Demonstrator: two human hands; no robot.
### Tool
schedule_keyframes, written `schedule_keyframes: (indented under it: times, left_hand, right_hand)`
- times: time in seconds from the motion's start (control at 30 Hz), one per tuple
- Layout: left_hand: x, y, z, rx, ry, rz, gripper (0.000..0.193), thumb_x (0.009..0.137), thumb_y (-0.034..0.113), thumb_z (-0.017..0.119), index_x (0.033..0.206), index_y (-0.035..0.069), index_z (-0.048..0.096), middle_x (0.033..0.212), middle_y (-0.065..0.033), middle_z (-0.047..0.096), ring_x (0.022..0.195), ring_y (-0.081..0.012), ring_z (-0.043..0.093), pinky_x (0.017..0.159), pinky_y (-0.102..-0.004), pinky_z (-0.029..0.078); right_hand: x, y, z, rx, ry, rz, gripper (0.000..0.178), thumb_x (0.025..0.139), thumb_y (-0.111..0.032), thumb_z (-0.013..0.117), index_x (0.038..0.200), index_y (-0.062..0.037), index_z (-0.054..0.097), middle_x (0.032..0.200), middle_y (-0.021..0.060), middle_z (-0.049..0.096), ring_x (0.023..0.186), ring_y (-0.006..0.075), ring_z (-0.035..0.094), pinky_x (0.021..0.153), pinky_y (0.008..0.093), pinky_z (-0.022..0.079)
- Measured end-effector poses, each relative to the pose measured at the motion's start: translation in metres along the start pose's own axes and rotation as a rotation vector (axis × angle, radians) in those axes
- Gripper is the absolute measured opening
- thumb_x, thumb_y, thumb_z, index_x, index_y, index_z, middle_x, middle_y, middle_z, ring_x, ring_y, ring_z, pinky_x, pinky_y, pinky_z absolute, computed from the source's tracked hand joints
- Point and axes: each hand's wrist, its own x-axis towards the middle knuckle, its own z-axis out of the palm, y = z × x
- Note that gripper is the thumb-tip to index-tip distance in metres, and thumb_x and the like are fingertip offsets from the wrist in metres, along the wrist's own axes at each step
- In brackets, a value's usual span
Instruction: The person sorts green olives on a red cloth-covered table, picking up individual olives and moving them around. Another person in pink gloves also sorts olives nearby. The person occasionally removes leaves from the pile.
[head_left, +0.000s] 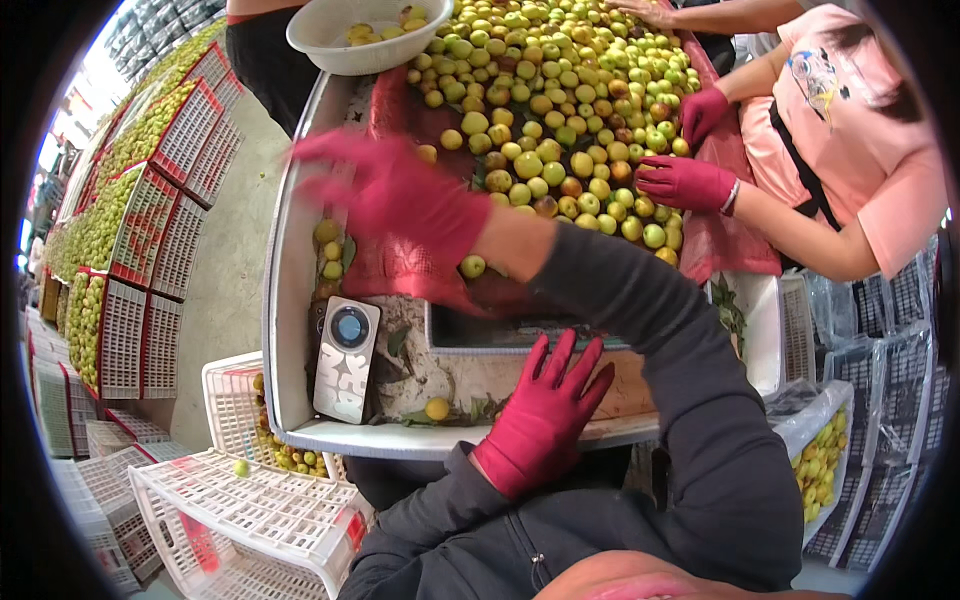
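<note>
My left hand (545, 418), in a dark red glove, lies at the near edge of the white sorting table (284, 330), fingers spread and nothing held. My right arm reaches across to the left. The gloved right hand (405, 197) hovers over the left part of the table, blurred by motion, its fingers stretched apart with no fruit visible in them. Beyond it lies a large heap of green-yellow fruits (550, 165), some browned, on a red cloth (440, 258). A few more fruits (330, 250) sit in the trough along the left side.
A phone-like device (347, 360) rests at the table's near left. One co-worker's gloved hands (685, 184) touch the heap from the right. A white basin (340, 45) stands at the far left corner. Crates (250, 500) are below left; fruit-filled crates (125, 320) are stacked farther left.
</note>
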Motion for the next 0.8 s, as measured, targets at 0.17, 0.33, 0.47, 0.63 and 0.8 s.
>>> schedule_keyframes:
  times: [0.17,0.33,0.47,0.63,0.8]
  left_hand:
    - [0.007,0.005,0.004,-0.058,-0.029,0.048,0.094,0.068,0.028,0.08,0.153,0.008,0.046,0.163,-0.0228,0.034,0.15,-0.0513,0.03,0.121,-0.0681,0.023]
    - [0.004,0.003,0.002,-0.058,-0.022,0.019,0.098,0.064,0.025,0.082,0.153,0.007,0.046,0.161,-0.0225,0.036,0.149,-0.0505,0.031,0.12,-0.0681,0.025]
    - [0.007,0.005,-0.001,-0.083,-0.012,0.016,0.096,0.062,0.025,0.082,0.15,0.006,0.048,0.16,-0.0224,0.037,0.148,-0.0501,0.033,0.12,-0.0676,0.026]
    - [0.009,0.006,-0.007,-0.106,-0.019,0.017,0.081,0.073,0.023,0.074,0.149,0.003,0.05,0.16,-0.0233,0.038,0.149,-0.0487,0.032,0.123,-0.0646,0.023]
    - [0.005,0.003,0.001,-0.074,-0.004,0.014,0.09,0.067,0.026,0.079,0.149,0.005,0.049,0.16,-0.0232,0.037,0.148,-0.0506,0.032,0.121,-0.0672,0.025]
  right_hand:
    - [-0.035,0.13,-0.191,-1.149,0.189,0.086,0.061,0.098,-0.053,0.065,0.145,-0.0136,0.058,0.152,0.0161,0.056,0.141,0.0396,0.05,0.119,0.0501,0.037]
    - [-0.05,0.145,-0.171,-1.399,-0.139,0.408,0.077,0.096,-0.073,0.048,0.159,-0.0284,0.044,0.169,0.0123,0.034,0.153,0.0442,0.031,0.124,0.0618,0.022]
    - [-0.063,0.141,-0.139,-1.236,-0.244,0.233,0.079,0.095,-0.072,0.053,0.158,-0.0253,0.046,0.167,0.0156,0.036,0.151,0.0499,0.031,0.122,0.0588,0.03]
    - [-0.097,0.105,-0.123,-1.177,-0.271,0.069,0.075,0.097,-0.064,0.056,0.153,-0.0143,0.051,0.162,0.0174,0.042,0.148,0.0483,0.036,0.123,0.0573,0.03]
    - [-0.128,0.066,-0.117,-1.131,-0.453,-0.034,0.072,0.098,-0.059,0.058,0.151,-0.0117,0.052,0.158,0.0178,0.047,0.148,0.0401,0.04,0.124,0.0584,0.026]
